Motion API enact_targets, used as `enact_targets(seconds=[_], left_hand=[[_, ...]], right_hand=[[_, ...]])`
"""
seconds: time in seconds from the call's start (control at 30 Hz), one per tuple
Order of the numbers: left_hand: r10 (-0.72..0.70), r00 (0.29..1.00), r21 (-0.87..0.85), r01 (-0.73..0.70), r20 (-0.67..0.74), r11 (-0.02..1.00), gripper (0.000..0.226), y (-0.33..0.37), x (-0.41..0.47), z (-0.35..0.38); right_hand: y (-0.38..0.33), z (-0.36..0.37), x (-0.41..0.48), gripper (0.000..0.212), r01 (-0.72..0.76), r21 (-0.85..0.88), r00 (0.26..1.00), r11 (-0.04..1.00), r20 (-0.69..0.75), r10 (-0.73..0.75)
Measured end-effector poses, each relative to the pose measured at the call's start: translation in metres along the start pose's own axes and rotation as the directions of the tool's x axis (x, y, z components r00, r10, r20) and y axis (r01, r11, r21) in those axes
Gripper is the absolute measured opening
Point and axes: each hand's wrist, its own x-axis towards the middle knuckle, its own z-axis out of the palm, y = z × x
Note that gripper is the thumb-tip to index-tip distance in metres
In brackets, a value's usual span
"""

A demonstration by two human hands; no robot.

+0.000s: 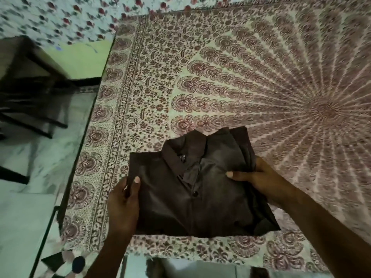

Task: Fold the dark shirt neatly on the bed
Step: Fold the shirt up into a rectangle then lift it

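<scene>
The dark brown shirt (192,189) is folded into a compact rectangle, collar pointing away from me, buttons down its middle. It is held over the near part of the bed (220,77), which is covered by a patterned maroon-and-cream sheet. My left hand (124,203) grips the shirt's left edge, thumb on top. My right hand (259,177) grips the right edge near the collar, thumb pressed on the front, with some loose fabric bunched by the fingers.
A dark wooden stool or chair (30,93) stands on the pale floor (24,197) to the left of the bed. A floral-print cloth (60,17) lies at the far left. The bed's left edge (96,97) runs diagonally.
</scene>
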Motion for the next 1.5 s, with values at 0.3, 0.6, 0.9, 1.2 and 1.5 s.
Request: enact_targets(seconds=[0.3, 0.6, 0.9, 1.2, 1.5], left_hand=[[0.192, 0.981, 0.349, -0.191, 0.033, 0.917, 0.028, -0.07, 0.1, -0.121], [-0.08, 0.981, 0.313, 0.021, 0.177, 0.95, 0.048, -0.122, 0.159, -0.152], [-0.216, 0.852, 0.247, 0.106, 0.477, 0.963, 0.089, -0.169, 0.126, -0.186], [-0.189, 0.916, 0.543, -0.036, 0.353, 0.839, 0.067, -0.181, 0.113, -0.179], [-0.072, 0.983, 0.354, 0.008, 0.169, 0.935, 0.052, -0.133, 0.157, -0.141]], right_hand=[[0.047, 0.151, 0.067, 0.036, -0.064, -0.024, 0.994, 0.998, -0.095, 0.061], [0.112, 0.206, 0.107, 0.028, -0.172, -0.033, 0.939, 0.985, -0.309, 0.154], [0.143, 0.205, 0.035, 0.1, -0.223, -0.397, 0.954, 0.89, -0.277, 0.116], [0.162, 0.224, 0.03, 0.074, -0.327, -0.45, 0.878, 0.831, -0.47, 0.091], [0.099, 0.235, 0.11, 0.046, -0.277, -0.689, 0.775, 0.67, -0.572, -0.268]])
